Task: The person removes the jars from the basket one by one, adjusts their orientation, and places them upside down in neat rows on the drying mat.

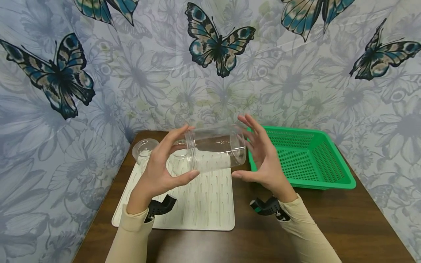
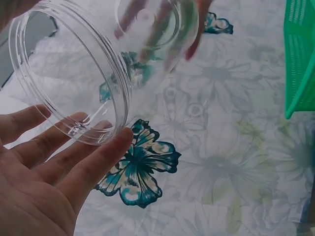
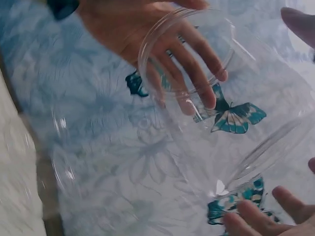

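Note:
A clear plastic jar [image 1: 215, 144] lies sideways in the air above the mat, its open, rimmed end to the left. My left hand [image 1: 161, 164] holds it at that rim, thumb below and fingers on the far side. In the left wrist view the fingers [image 2: 103, 160] run along the rim. My right hand [image 1: 264, 157] is spread beside the jar's base, with thumb and fingers wide apart. In the right wrist view its fingertips [image 3: 246, 216] stand just off the base. Through the clear wall the background shows, and nothing is inside.
A white ribbed mat [image 1: 204, 204] covers the left part of the brown table [image 1: 263, 233]. Clear round containers [image 1: 144, 148] stand toward its back left, partly hidden by my left hand. A green perforated basket [image 1: 315, 182] sits at the right. Butterfly-print cloth [image 1: 158, 73] hangs behind.

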A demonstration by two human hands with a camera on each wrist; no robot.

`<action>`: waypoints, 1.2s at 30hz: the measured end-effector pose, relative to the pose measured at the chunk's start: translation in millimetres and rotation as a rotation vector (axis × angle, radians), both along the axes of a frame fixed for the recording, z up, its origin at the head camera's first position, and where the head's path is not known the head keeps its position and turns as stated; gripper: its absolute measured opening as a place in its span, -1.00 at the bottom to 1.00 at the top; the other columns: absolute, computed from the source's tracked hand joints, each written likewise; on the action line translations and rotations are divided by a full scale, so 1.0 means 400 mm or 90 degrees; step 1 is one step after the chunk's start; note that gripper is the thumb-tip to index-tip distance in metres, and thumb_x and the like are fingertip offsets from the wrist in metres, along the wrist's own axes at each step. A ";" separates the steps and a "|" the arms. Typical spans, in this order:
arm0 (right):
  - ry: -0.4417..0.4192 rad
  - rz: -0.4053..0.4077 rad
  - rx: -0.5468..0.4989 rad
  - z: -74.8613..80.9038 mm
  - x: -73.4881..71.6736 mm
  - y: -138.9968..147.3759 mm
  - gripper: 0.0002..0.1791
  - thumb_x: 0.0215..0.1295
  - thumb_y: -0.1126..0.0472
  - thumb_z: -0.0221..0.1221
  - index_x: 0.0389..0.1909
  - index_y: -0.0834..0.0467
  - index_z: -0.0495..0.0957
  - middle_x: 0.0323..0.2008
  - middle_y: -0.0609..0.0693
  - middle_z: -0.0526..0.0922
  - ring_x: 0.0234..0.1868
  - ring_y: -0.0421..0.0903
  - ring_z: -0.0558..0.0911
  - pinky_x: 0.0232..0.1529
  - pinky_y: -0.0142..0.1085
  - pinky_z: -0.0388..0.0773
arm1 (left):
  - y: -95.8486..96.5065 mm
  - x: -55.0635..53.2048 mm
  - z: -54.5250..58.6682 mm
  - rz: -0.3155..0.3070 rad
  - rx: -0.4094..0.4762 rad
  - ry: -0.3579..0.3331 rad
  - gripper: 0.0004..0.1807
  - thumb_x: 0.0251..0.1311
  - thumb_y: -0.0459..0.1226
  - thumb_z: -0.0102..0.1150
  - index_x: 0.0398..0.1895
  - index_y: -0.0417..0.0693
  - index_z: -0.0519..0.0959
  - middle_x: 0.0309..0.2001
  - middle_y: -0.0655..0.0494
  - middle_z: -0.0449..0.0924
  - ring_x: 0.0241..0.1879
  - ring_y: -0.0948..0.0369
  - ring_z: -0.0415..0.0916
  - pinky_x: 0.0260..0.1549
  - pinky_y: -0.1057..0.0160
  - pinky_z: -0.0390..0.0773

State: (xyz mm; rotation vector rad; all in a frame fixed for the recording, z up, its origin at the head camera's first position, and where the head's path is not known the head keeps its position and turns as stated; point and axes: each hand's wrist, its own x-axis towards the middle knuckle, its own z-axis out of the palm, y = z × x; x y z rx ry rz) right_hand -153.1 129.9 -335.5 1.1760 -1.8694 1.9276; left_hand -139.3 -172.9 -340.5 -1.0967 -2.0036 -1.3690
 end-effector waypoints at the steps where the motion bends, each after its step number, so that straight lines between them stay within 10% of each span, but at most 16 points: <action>1: -0.040 0.039 -0.018 -0.004 -0.002 0.002 0.36 0.15 -0.01 0.69 0.79 0.14 0.00 0.73 0.25 0.03 0.65 0.35 0.20 0.64 0.10 0.19 | 0.000 0.001 0.000 -0.004 -0.001 -0.007 0.08 0.35 0.18 0.45 0.68 -0.27 0.23 0.54 -0.12 0.43 0.48 -0.10 0.42 0.27 0.10 0.63; 7: -0.196 0.153 -0.050 -0.018 -0.009 0.007 0.24 0.28 0.23 0.60 0.80 0.10 -0.01 0.70 0.26 0.10 0.56 0.43 0.37 0.32 0.14 0.61 | 0.003 0.003 0.002 -0.021 -0.008 -0.046 0.07 0.36 0.20 0.42 0.74 -0.12 0.20 0.58 -0.05 0.39 0.52 -0.08 0.39 0.31 0.06 0.61; 23: -0.214 0.141 -0.060 -0.018 -0.008 0.020 0.12 0.28 0.41 0.53 0.76 0.11 0.11 0.61 0.32 0.24 0.49 0.36 0.49 0.33 0.17 0.59 | -0.024 0.026 -0.016 -0.021 -0.042 -0.109 -0.07 0.54 0.09 0.32 0.80 0.08 0.10 0.68 0.08 0.21 0.61 -0.05 0.24 0.46 0.00 0.46; 29: -0.200 0.139 -0.074 -0.020 -0.012 0.028 0.11 0.31 0.42 0.51 0.75 0.19 0.08 0.61 0.36 0.23 0.48 0.40 0.49 0.42 0.33 0.44 | -0.067 0.049 -0.095 0.078 -0.123 -0.135 -0.29 0.64 -0.31 0.15 0.76 0.03 0.20 0.65 0.08 0.25 0.56 0.02 0.31 0.45 -0.02 0.44; 36: -0.194 0.132 -0.083 -0.020 -0.015 0.029 0.11 0.30 0.43 0.51 0.75 0.21 0.07 0.61 0.37 0.23 0.47 0.42 0.49 0.41 0.27 0.49 | -0.138 0.076 -0.200 0.225 -0.251 -0.162 -0.41 0.65 -0.23 0.20 0.65 0.00 0.38 0.56 0.05 0.38 0.53 -0.04 0.38 0.37 -0.23 0.46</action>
